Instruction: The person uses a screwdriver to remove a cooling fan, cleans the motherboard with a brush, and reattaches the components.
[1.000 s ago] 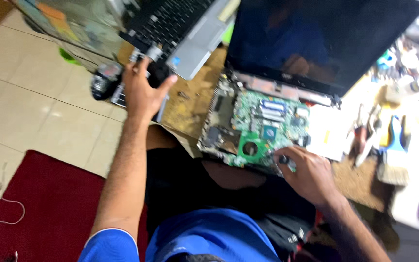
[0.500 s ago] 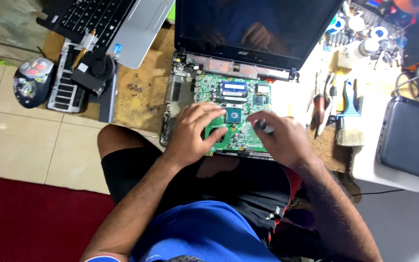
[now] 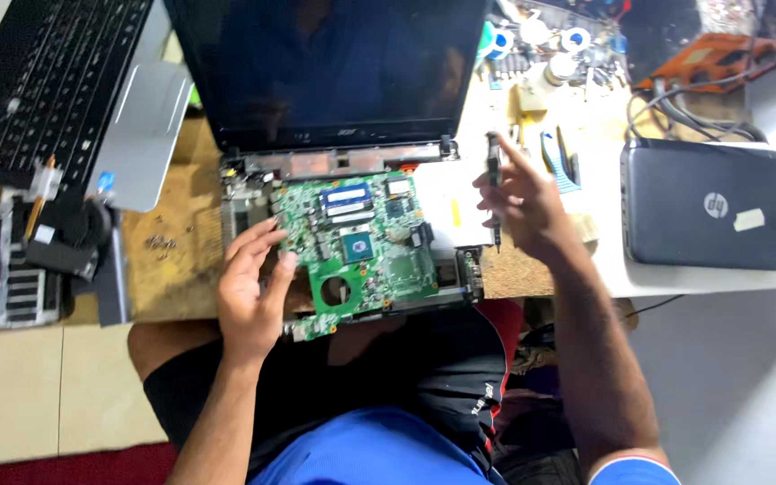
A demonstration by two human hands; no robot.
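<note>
An opened laptop with a dark screen (image 3: 334,72) lies on the wooden bench, its green motherboard (image 3: 365,247) exposed in the base. My left hand (image 3: 249,287) rests on the board's left edge, fingers spread and touching it. My right hand (image 3: 518,202) is raised just right of the base and grips a thin dark screwdriver (image 3: 494,193), held upright with its tip pointing down.
A removed keyboard and silver palm-rest cover (image 3: 65,99) lie at the left beside dark parts (image 3: 56,260). Several small screws (image 3: 162,241) sit on the wood. A closed black laptop (image 3: 707,207) lies at the right. Tools and tape rolls (image 3: 550,54) crowd the back.
My right hand has lifted off the motherboard and moved right, holding the screwdriver upright. My left hand slid from the board's middle to its left edge. The view shifted closer.
</note>
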